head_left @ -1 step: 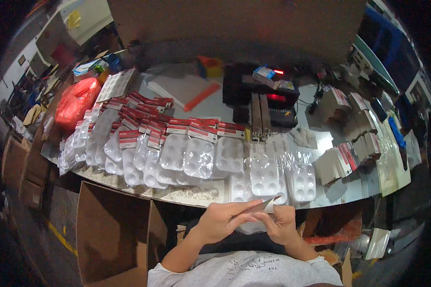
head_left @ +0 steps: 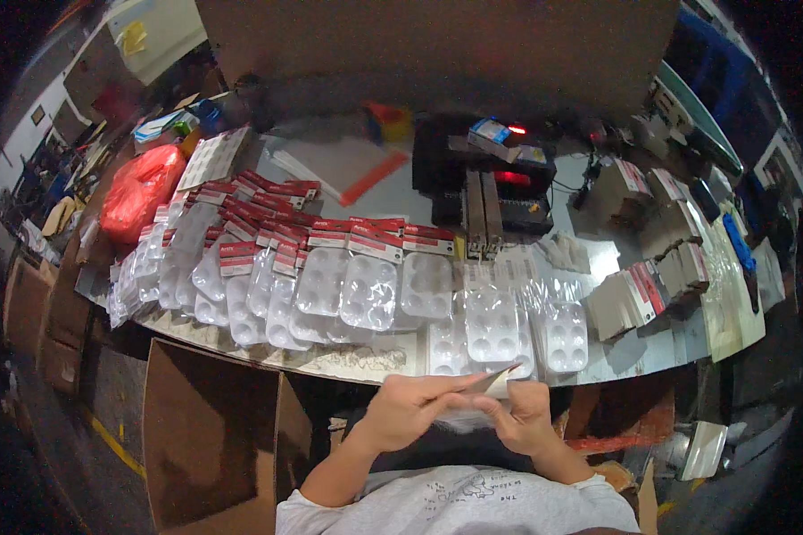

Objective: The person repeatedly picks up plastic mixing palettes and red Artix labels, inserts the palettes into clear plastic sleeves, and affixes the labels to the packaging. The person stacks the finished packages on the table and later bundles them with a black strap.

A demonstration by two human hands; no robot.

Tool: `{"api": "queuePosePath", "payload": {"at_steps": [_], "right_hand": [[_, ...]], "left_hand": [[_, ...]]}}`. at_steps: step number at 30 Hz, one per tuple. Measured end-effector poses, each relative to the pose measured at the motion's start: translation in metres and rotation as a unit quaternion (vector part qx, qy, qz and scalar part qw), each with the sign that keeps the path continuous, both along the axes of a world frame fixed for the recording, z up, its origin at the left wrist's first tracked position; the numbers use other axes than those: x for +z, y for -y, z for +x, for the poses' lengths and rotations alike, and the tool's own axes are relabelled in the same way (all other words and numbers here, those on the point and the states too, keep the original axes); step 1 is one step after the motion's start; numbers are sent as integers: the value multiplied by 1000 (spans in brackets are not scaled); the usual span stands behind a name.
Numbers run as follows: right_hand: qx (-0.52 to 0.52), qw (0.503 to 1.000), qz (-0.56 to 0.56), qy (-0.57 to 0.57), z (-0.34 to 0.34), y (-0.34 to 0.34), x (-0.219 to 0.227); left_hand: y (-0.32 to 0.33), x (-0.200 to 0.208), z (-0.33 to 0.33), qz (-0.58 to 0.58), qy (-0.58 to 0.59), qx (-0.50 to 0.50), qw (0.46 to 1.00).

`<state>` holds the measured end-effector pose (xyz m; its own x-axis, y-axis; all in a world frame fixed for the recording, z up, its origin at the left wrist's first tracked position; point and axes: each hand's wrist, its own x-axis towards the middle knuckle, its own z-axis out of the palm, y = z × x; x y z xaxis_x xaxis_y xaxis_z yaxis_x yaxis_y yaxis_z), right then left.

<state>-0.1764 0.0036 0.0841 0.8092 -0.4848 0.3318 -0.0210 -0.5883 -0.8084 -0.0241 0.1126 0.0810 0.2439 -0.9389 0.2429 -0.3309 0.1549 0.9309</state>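
In front of my body, at the table's near edge, both hands hold a small folded header card (head_left: pixel 494 384). My left hand (head_left: pixel 406 412) pinches its left side, fingers stretched along it and thumb beneath. My right hand (head_left: pixel 523 419) is closed on the right end, thumb pointing inward. Something whitish and clear (head_left: pixel 464 419) hangs below the card between my hands; its kind is mostly hidden. Just beyond my hands lie white paint palettes in clear bags (head_left: pixel 492 325) without cards on top. Left of them, bagged palettes with red-and-white header cards (head_left: pixel 368 283) overlap in a long heap.
Stacks of header cards (head_left: pixel 623 301) stand at the right. A black machine (head_left: pixel 482 183) with red lit displays sits at the back, near a red plastic bag (head_left: pixel 143 192) far left. An open cardboard box (head_left: pixel 210 437) stands below the table's front edge.
The view has shifted very slightly. My hands keep their grip on the card, almost unmoved.
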Motion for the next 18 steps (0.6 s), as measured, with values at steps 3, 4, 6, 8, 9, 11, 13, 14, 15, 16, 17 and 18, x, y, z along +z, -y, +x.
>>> {"api": "queuePosePath", "payload": {"at_steps": [3, 4, 6, 8, 9, 11, 13, 14, 15, 16, 17, 18], "right_hand": [[27, 998, -31, 42, -1, 2, -3], [24, 998, -34, 38, 0, 2, -5], [19, 998, -32, 42, 3, 3, -10], [26, 995, -83, 56, 5, 3, -14], [24, 990, -113, 77, 6, 3, -15], [-13, 996, -74, 47, 7, 5, -15], [-64, 997, -40, 33, 7, 7, -15], [-80, 997, -20, 11, 4, 10, -14], [-89, 990, 108, 21, 2, 11, -13], [-89, 989, 118, 11, 1, 13, -13], [-96, 987, 121, 33, 0, 14, -12], [-97, 983, 153, 13, 0, 14, -13]], "left_hand": [[-5, -3, -4, 36, -98, 33, 994], [-5, -3, -7, 51, -75, 62, 994], [-2, -5, -13, 75, -90, 118, 986], [3, -6, -17, 88, -173, 173, 966], [6, -6, -18, 85, -161, 177, 967], [11, -7, -19, 73, -150, 186, 968], [12, -6, -16, 96, -85, 174, 976], [12, -6, -13, 59, -57, 182, 980], [16, -7, -13, 19, -27, 189, 981], [12, -5, -10, 60, 44, 175, 982], [15, -6, -9, 38, 81, 164, 982], [16, -7, -10, 13, 119, 167, 979]]}}
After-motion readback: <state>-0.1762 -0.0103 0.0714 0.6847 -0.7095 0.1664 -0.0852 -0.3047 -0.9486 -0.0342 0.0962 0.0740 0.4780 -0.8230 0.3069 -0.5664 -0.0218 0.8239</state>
